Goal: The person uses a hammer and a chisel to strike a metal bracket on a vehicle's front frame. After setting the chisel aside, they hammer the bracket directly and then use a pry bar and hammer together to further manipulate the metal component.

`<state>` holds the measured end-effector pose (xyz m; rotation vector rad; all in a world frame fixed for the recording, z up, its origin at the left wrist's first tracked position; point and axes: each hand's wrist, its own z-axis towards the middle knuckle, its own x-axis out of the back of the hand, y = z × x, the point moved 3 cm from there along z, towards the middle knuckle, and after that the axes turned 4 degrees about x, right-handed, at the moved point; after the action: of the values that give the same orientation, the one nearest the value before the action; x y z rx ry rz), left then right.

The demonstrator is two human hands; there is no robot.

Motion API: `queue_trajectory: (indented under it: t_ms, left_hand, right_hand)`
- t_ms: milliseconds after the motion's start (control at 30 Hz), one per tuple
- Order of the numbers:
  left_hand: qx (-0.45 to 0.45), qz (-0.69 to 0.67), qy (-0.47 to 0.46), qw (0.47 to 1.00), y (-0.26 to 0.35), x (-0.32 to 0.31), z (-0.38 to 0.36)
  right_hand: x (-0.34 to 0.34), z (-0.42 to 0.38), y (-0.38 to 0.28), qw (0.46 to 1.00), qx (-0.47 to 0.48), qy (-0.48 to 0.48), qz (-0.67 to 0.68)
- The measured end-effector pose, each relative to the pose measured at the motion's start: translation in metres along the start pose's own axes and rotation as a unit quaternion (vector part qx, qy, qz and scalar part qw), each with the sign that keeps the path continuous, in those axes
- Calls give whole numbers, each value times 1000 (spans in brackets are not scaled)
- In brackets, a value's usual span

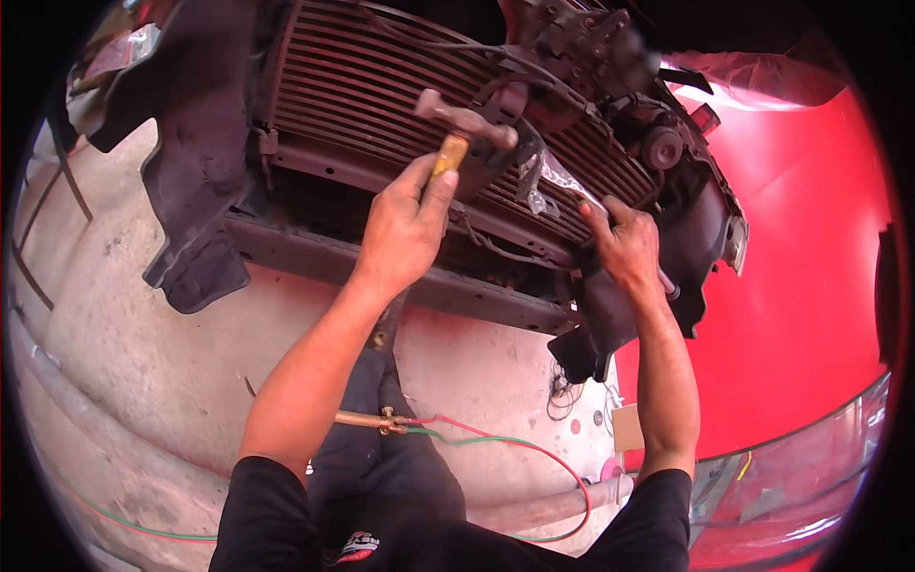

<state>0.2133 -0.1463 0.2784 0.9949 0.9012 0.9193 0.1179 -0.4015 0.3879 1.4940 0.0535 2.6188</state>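
My left hand (405, 224) is closed around the yellow handle of a hammer (465, 121). The hammer's head is raised in front of the slatted radiator (353, 76) at the front of a vehicle. My right hand (627, 243) grips a long silver metal bar (669, 282), whose lower end sticks out below the palm. The bar's upper end reaches a bent, bare-metal bracket (536, 176) in front of the radiator. Whether the hammer head touches the bracket cannot be made out.
A dark crossbeam (400, 272) runs below the radiator, with black plastic panels (200, 191) on either side. A brass torch (387, 420) with red and green hoses lies across my lap. Red bodywork (782, 257) stands at right; cables (562, 396) lie on the concrete floor.
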Motion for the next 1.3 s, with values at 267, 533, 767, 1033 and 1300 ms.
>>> queue_trajectory:
  t_ms: [267, 533, 767, 1033, 1300]
  left_hand:
    - [3, 50, -12, 999, 5, -2, 0]
    - [18, 12, -25, 999, 2, -6, -1]
    - [-26, 28, 4, 999, -10, -11, 0]
    - [-10, 20, -9, 1000, -6, -3, 2]
    - [-25, -30, 32, 999, -16, -6, 1]
  right_hand:
    - [11, 0, -11, 996, 35, 70, -52]
    - [12, -3, -12, 994, 45, 74, -63]
    - [3, -12, -16, 996, 25, 85, -31]
    - [0, -14, -7, 998, 20, 51, 9]
    - [4, -20, -15, 1000, -14, 1, 21]
